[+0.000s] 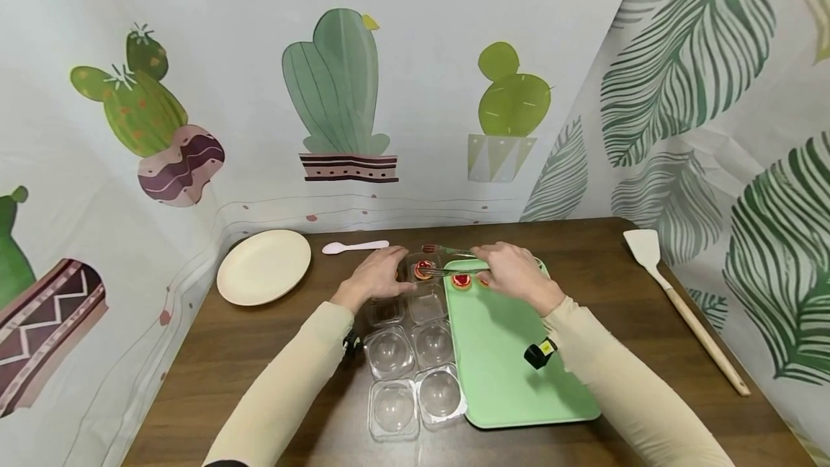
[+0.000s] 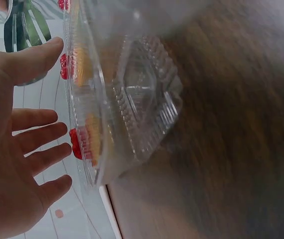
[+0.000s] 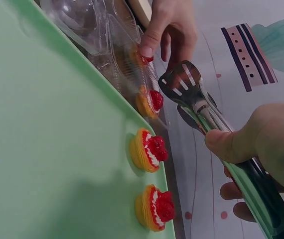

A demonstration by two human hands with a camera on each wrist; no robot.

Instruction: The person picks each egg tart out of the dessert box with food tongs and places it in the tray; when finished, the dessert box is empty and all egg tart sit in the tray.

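Note:
My right hand (image 1: 515, 272) grips a pair of metal tongs (image 3: 182, 82) with slotted ends, held spread over the far edge of the green tray (image 1: 519, 373). Below them, a clear plastic container (image 2: 142, 94) holds small fruit tarts with red topping, one of which (image 1: 424, 269) shows in the head view. Close beside that container is my left hand (image 1: 378, 276). Its fingers (image 2: 40, 134) are spread and apparently hold nothing. More tarts (image 3: 149, 152) stand in a row along the tray's far end, partly behind my right hand in the head view.
Several clear domed plastic pieces (image 1: 392, 408) stand left of the tray, towards me. A cream plate (image 1: 264, 267) and a pink spoon (image 1: 355, 246) lie at the back left of the wooden table (image 1: 214, 380). A white spatula with a wooden handle (image 1: 697, 328) lies at the right.

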